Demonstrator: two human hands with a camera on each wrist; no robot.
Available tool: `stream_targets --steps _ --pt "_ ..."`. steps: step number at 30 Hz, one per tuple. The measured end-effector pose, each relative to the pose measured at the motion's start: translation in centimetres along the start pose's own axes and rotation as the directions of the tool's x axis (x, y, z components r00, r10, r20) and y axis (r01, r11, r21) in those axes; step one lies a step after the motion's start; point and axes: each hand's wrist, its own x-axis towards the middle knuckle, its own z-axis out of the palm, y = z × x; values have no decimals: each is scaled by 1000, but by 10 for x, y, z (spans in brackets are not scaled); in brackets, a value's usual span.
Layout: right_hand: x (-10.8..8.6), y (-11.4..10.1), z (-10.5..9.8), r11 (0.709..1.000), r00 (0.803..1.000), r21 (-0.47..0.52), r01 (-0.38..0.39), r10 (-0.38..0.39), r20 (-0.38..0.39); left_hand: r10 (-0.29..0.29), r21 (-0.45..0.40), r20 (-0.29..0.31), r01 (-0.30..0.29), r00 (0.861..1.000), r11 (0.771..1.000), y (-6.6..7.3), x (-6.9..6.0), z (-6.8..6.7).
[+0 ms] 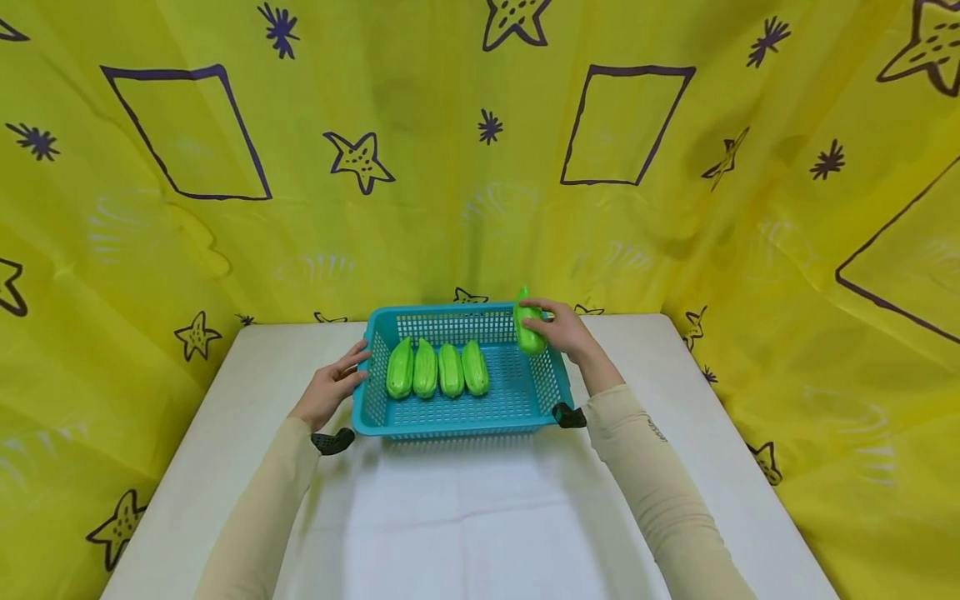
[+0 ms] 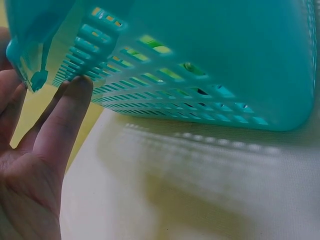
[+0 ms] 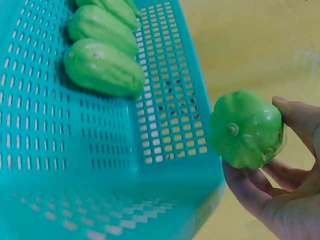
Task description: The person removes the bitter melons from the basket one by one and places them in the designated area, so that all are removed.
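Observation:
A turquoise plastic basket (image 1: 465,428) with slotted walls stands on the white table. Inside, several green ribbed gourd-like vegetables (image 1: 451,370) lie side by side in a row at the left. My right hand (image 1: 566,329) grips another green gourd-like vegetable (image 1: 528,327) by thumb and fingers, over the basket's back right corner. From the right wrist view, this held vegetable (image 3: 246,129) shows its rounded end and small nub beside the rim. My left hand (image 1: 330,390) rests its fingers against the basket's left side, and a fingertip touches the outer slotted wall (image 2: 150,75).
Yellow curtain (image 1: 442,233) with drawn stars and frames hangs behind the table and along both sides. The white tabletop (image 1: 465,525) extends in front of the basket. Black straps (image 1: 568,415) sit at both wrists.

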Motion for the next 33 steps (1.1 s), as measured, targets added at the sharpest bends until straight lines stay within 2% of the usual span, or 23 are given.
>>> stream_targets --steps 5,13,22,28,33 --pt "-5 13 -11 998 999 45 42 -41 -20 -27 -27 5 27 1000 999 20 -8 4" --pt "-8 30 -31 997 993 77 17 -8 -116 -24 -30 1 24 1000 999 21 -8 4" --pt "-6 53 -46 988 989 150 -30 51 -137 -38 -23 1 38 999 999 21 -7 4" --pt "-8 67 -51 983 977 166 -79 110 -185 -41 -26 1 41 999 999 20 -7 5" --pt "-8 77 -55 981 973 163 -104 134 -189 -36 -26 4 36 999 999 20 -6 5"
